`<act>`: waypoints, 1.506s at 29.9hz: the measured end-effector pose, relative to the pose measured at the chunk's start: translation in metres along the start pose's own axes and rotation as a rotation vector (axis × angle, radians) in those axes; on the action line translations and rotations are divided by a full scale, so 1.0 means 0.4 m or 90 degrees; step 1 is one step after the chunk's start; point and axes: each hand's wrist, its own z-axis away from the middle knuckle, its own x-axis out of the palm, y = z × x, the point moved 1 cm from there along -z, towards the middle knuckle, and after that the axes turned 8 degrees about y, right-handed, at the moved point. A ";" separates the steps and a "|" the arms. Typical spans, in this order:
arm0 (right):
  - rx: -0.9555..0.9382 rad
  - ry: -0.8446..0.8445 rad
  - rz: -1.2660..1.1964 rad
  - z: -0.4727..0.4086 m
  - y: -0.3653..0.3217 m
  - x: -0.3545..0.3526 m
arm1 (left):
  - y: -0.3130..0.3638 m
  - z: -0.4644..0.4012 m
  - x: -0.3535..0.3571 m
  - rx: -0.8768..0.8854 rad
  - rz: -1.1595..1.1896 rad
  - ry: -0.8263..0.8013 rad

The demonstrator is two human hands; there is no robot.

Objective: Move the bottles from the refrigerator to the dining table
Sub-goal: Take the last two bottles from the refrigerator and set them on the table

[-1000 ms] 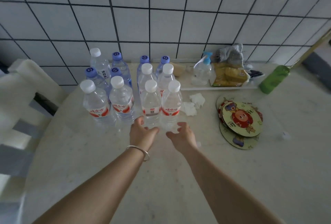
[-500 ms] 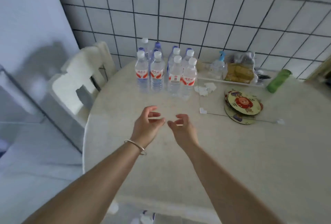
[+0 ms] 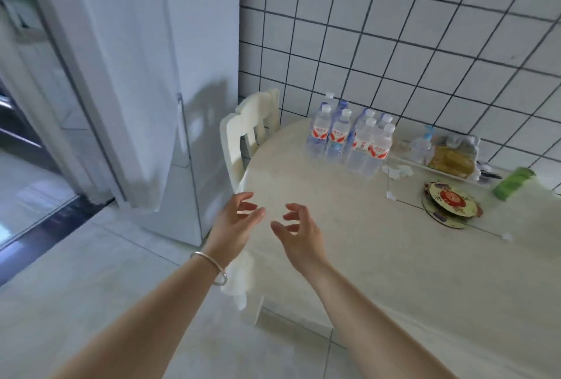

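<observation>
Two big things frame the view: the white refrigerator point(image 3: 127, 75) on the left and the pale dining table point(image 3: 379, 257) on the right, a white chair point(image 3: 243, 136) tucked between them. On the table's far side, near the tiled wall, the bottles point(image 3: 352, 139) stand upright in a tight cluster, touching one another. Both hands hang empty over the table's near edge, the left hand point(image 3: 233, 221) and right hand point(image 3: 297, 230) each with fingers loosely curled and spread, gripping nothing.

Judging from that packed cluster, setting down another bottle carelessly could topple its neighbours. The chair also stands close to the path back to the refrigerator and could catch a hip.

Hidden: the refrigerator's interior, so any remaining bottles cannot be counted. Rear bottles are largely screened by the front ones, and the labels are unreadable.
</observation>
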 end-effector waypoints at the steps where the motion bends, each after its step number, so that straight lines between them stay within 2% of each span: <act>1: -0.003 -0.014 0.005 0.035 -0.013 0.030 | -0.013 0.018 -0.051 -0.007 0.010 0.000; 5: -0.009 -0.057 0.007 0.175 -0.087 0.184 | -0.075 0.095 -0.302 0.013 -0.030 0.028; 12: -0.042 -0.159 -0.105 0.427 -0.247 0.537 | -0.165 0.183 -0.783 -0.047 -0.056 0.066; 18: -0.107 -0.195 -0.146 0.458 -0.420 0.741 | -0.211 0.128 -1.023 -0.040 -0.053 0.148; 28: -0.141 -0.202 -0.154 0.152 -0.595 1.079 | -0.215 -0.268 -1.286 0.022 -0.031 0.178; 33: -0.145 -0.180 -0.177 -0.070 -0.771 1.247 | -0.149 -0.552 -1.387 0.054 -0.073 0.160; 38: -0.135 -0.122 -0.217 -0.289 -0.905 1.342 | -0.071 -0.783 -1.443 0.057 -0.030 0.132; 45: -0.065 -0.010 -0.218 -0.580 -0.945 1.441 | -0.068 -1.120 -1.447 0.067 -0.007 0.075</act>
